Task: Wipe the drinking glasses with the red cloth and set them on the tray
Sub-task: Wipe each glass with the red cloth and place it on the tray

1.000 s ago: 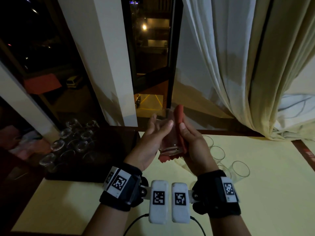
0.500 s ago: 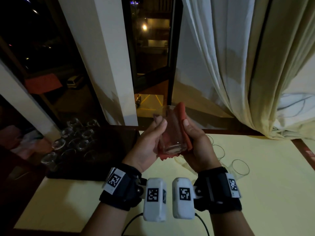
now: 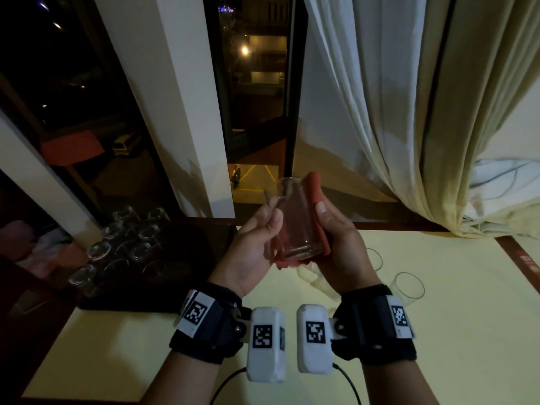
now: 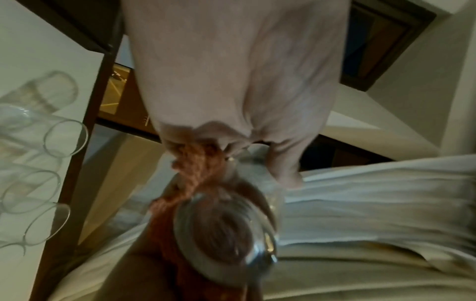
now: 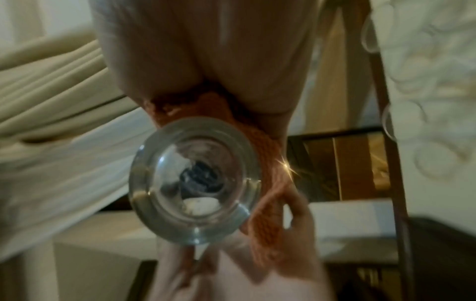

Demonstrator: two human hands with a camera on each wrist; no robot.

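A clear drinking glass (image 3: 295, 226) is held above the table between both hands, its base toward me and its mouth tipped away. The red cloth (image 3: 317, 194) wraps its right side and hangs below the base. My left hand (image 3: 263, 232) grips the glass's left side. My right hand (image 3: 330, 229) presses the cloth around the glass, thumb on top. The wrist views show the thick glass base (image 5: 195, 183) and the cloth (image 4: 198, 171) bunched beside it. A dark tray (image 3: 187, 258) at the left holds several glasses (image 3: 128, 244).
Clear glasses (image 3: 409, 287) lie on the yellow table (image 3: 453, 331) to the right of my hands. Cream curtains (image 3: 409, 112) hang at the back right over the table's far edge. A dark window and a white pillar stand behind the tray.
Both hands have risen slightly with the glass. The glass has tilted so its mouth shows more, and my left fingers have shifted along its side.
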